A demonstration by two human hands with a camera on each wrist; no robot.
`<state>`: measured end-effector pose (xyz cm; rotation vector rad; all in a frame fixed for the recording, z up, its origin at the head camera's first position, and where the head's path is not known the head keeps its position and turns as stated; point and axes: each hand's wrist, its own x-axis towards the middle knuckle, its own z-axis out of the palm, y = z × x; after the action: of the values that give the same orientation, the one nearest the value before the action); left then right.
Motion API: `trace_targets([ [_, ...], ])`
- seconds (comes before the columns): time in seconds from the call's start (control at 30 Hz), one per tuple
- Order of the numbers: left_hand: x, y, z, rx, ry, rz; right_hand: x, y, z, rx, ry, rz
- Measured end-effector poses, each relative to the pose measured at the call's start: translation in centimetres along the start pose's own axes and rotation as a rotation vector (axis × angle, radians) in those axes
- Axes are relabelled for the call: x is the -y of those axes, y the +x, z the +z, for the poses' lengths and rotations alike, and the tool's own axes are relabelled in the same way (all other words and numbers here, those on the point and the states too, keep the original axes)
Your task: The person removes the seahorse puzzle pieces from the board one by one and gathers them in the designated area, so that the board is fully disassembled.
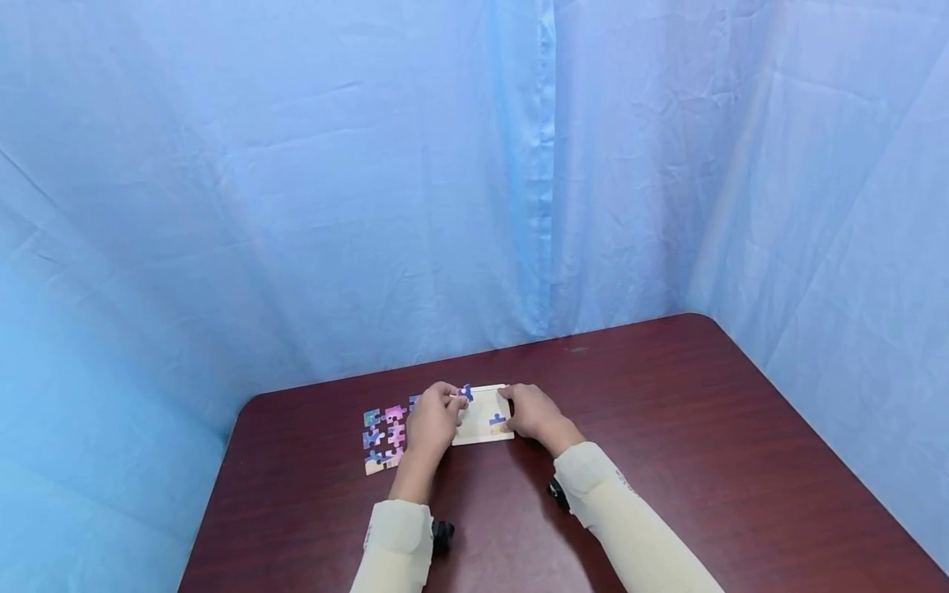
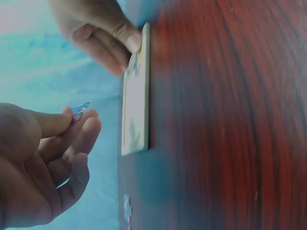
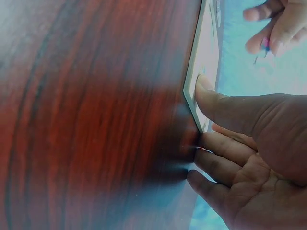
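Between thumb and fingertips, my left hand (image 1: 432, 422) pinches a small blue and pink jigsaw piece (image 2: 79, 112), held above the table. Beneath and beside it lies a pale, shallow puzzle tray (image 1: 478, 410) with a raised rim. One blue and yellow jigsaw piece (image 1: 497, 421) sits at the tray's lower right corner. My right hand (image 1: 532, 412) grips the tray's right side, its thumb over the rim at the near corner and its other fingers along the edge. Left of the tray, several loose jigsaw pieces (image 1: 395, 434) lie in loose rows, partly hidden by my left hand.
The dark red wooden table (image 1: 667, 428) has a rounded far right corner. Light blue curtains (image 1: 415, 181) hang behind it and along both sides. A black wrist camera (image 1: 442, 535) is strapped at the left cuff, another (image 1: 558, 495) at the right.
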<state>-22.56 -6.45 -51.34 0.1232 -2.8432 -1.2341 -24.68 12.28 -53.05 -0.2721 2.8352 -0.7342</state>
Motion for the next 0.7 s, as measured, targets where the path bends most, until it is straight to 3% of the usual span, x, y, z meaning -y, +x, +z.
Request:
trace_targets([
  [0.23, 1.6, -0.2, -2.2, -0.059, 0.015, -0.031, -0.3, 0.0, 0.0, -0.034, -0.015, -0.039],
  [0.47, 3.4, -0.5, -4.8, -0.138, 0.134, -0.081, -0.4, 0.2, 0.2, -0.032, -0.013, -0.060],
  [0.7, 4.8, -0.7, -5.6, -0.133, 0.196, -0.128, -0.2, 0.2, 0.1, -0.024, -0.017, -0.054],
])
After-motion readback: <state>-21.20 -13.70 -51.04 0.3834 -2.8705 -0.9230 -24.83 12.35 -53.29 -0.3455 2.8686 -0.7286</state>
